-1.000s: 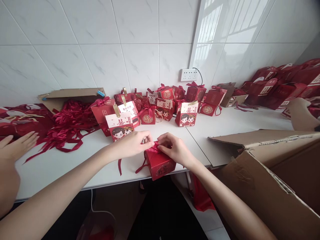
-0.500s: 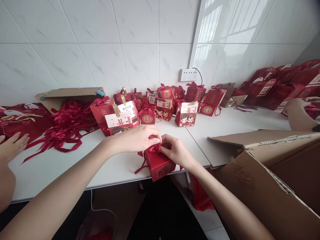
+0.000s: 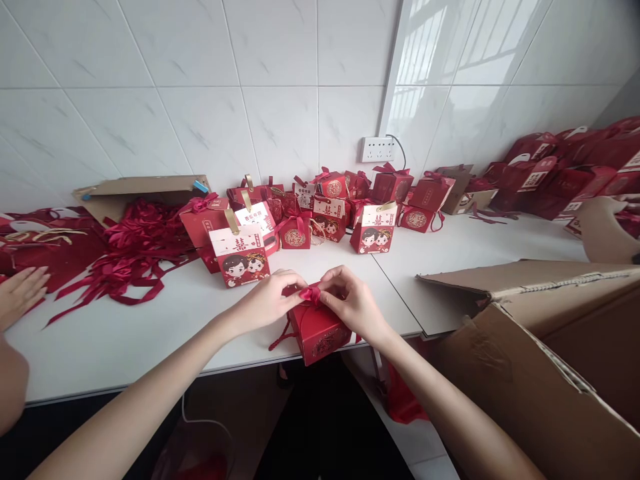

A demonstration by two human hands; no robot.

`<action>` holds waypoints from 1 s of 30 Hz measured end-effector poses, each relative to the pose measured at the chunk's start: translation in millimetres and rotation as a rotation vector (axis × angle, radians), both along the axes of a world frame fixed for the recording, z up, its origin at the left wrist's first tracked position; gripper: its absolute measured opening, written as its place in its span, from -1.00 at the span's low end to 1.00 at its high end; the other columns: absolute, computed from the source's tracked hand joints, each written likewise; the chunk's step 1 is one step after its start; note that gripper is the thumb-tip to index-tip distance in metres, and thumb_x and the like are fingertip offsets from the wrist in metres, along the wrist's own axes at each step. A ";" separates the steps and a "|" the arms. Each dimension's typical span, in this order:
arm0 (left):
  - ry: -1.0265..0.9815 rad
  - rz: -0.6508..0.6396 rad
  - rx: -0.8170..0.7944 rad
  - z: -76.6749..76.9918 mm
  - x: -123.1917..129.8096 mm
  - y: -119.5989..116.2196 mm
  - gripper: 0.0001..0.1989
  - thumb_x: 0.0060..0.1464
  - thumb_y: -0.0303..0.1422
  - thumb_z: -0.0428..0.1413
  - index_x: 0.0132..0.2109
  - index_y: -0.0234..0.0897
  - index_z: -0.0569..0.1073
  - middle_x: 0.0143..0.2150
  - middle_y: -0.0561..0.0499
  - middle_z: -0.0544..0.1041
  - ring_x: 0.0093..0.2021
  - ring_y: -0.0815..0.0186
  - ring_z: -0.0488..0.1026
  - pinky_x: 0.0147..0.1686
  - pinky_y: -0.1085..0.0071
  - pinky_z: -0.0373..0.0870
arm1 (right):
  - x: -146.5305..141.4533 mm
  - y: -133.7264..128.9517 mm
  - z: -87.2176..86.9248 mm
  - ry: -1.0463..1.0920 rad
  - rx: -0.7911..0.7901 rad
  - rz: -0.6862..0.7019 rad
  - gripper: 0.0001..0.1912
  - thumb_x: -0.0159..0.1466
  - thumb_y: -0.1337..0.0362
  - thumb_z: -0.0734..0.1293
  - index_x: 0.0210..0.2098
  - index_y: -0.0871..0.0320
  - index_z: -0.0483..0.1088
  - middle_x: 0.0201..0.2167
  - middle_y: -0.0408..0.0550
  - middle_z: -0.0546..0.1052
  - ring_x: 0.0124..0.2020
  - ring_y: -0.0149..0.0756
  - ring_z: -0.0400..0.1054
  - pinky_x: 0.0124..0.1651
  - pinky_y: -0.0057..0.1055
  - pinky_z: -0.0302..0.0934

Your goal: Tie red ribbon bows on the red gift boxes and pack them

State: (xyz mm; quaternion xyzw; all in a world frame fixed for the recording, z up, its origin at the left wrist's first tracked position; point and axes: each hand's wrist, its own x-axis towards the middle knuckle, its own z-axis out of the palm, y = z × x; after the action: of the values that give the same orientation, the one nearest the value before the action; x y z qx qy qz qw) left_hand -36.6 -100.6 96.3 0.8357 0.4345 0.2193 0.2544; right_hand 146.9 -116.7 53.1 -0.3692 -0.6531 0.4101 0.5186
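Red ribbon (image 3: 313, 294) was grasped from both sides above a small red box (image 3: 323, 333): its left part was pinched between the thumb and fingers of the left hand (image 3: 274, 297), and its right part by those of the right hand (image 3: 351, 300). The box had been set at the front edge of a white table (image 3: 175, 333), with a twisted red cord (image 3: 281, 339) trailing at its left. The table's smooth top was crossed by 1 dark seam, right of the box, and its far side was bordered by a wall of pale, grey-veined tiles (image 3: 280, 50). Window bars were reflected in the glossy tiles at the right, and a white power strip (image 3: 377, 150) was mounted low on the wall.

Beyond the hands, 2 boxes printed with cartoon couples (image 3: 243, 260) (image 3: 375, 230) were stood upright, backed by a cluster of red gift boxes (image 3: 395, 183). Dark red ribbons (image 3: 145, 233) were heaped at the left, partly inside a cardboard carton (image 3: 145, 183). More red packages (image 3: 560, 177) were piled at the far right. A large open carton (image 3: 530, 360) was placed at the near right. Another person's hand (image 3: 23, 293) was seen at the left edge, near red packaging, and another person's forearm (image 3: 603, 233) at the right. Below the table, a white cable (image 3: 207, 421) was hung over dark floor space.
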 end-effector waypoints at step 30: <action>-0.703 0.120 -0.417 -36.2 19.9 -13.4 -0.71 0.07 -0.17 0.08 -0.40 -0.28 0.54 0.09 -0.08 0.38 0.11 0.08 0.30 0.04 0.28 0.24 | 10.0 -7.6 8.9 -0.376 0.377 -0.208 -0.91 0.26 0.38 0.23 -0.33 0.13 0.36 -0.21 -0.01 0.47 -0.21 -0.31 0.42 -0.11 -0.33 0.34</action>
State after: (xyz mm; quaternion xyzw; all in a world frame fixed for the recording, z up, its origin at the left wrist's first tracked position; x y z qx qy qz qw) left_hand -16.6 -114.0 60.1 0.6136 0.4043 0.4131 0.5380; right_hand 157.0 -124.4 62.0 -0.4006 -0.7613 0.1504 0.4872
